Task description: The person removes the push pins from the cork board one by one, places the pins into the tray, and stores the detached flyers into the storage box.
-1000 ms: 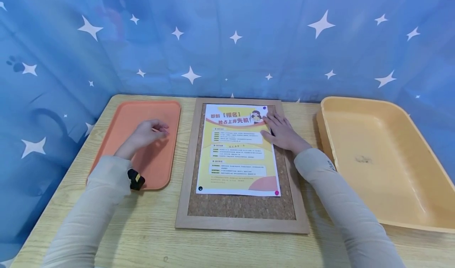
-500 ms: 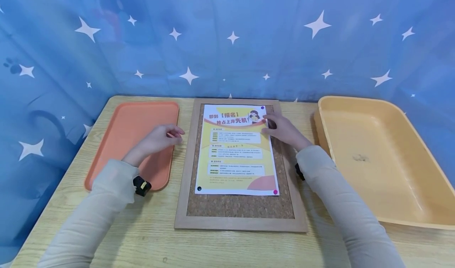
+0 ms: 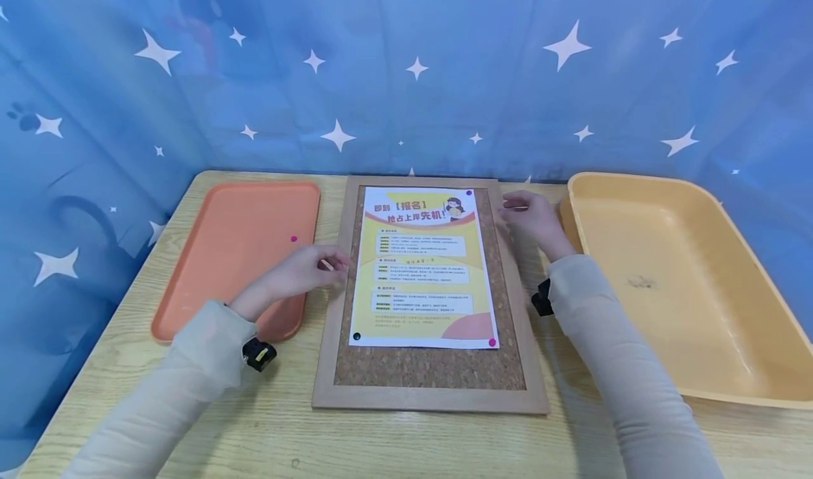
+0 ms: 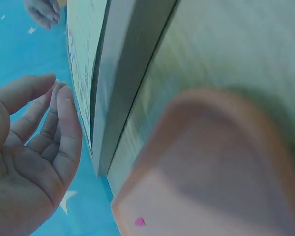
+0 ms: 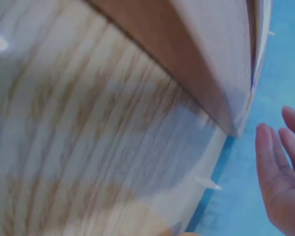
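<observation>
A yellow and white printed poster (image 3: pixel 416 288) lies on a cork board (image 3: pixel 428 367) with a wooden frame. Push pins show at its corners: purple (image 3: pixel 468 192) at top right, black (image 3: pixel 356 336) at bottom left, pink (image 3: pixel 492 342) at bottom right. My left hand (image 3: pixel 301 271) reaches over the right edge of the orange tray (image 3: pixel 222 246), its loosely bent fingers right at the board's left side. Thumb and fingertips (image 4: pixel 66 98) come close together in the left wrist view. By the board's upper right edge, my right hand (image 3: pixel 533 218) has its fingers loosely bent, holding nothing visible.
One pink pin (image 3: pixel 293 239) lies in the tray at left. A large yellow plastic bin (image 3: pixel 673 288) stands right of the board, close to my right forearm. Behind the wooden table (image 3: pixel 273 415) hangs a blue curtain (image 3: pixel 381 98) with white stars.
My right hand has drawn back from the poster's upper right corner to the board's right edge. My left hand has moved right from over the tray toward the board, uncovering the pink pin.
</observation>
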A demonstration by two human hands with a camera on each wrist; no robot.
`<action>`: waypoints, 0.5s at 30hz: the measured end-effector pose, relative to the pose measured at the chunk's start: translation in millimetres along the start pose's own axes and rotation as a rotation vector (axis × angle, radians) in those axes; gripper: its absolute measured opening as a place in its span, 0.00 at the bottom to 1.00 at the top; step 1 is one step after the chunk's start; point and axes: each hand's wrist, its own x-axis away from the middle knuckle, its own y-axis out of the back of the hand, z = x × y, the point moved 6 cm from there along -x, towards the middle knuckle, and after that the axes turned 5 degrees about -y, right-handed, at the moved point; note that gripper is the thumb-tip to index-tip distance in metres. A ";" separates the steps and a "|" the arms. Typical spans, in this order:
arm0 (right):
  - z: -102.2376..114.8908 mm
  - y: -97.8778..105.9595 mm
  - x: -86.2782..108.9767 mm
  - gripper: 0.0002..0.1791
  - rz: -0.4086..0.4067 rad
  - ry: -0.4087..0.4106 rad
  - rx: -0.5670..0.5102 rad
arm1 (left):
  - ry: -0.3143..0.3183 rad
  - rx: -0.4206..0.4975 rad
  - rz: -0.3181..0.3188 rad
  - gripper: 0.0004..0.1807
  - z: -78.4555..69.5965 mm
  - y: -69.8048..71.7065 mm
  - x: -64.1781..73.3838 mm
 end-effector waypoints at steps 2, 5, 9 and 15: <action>-3.1 1.3 -0.6 0.26 -0.007 -0.008 -0.006 | -0.009 0.009 0.027 0.12 -3.3 -7.8 3.3; -6.6 1.1 -2.1 0.26 -0.007 -0.023 -0.008 | -0.012 0.014 0.062 0.11 -8.1 -18.4 8.7; -10.7 -1.1 -2.2 0.27 0.020 -0.056 0.006 | 0.019 0.028 0.089 0.11 -12.2 -28.9 14.1; -15.0 -7.1 -2.6 0.33 0.098 -0.113 -0.012 | 0.037 0.064 0.135 0.09 -16.1 -41.2 22.2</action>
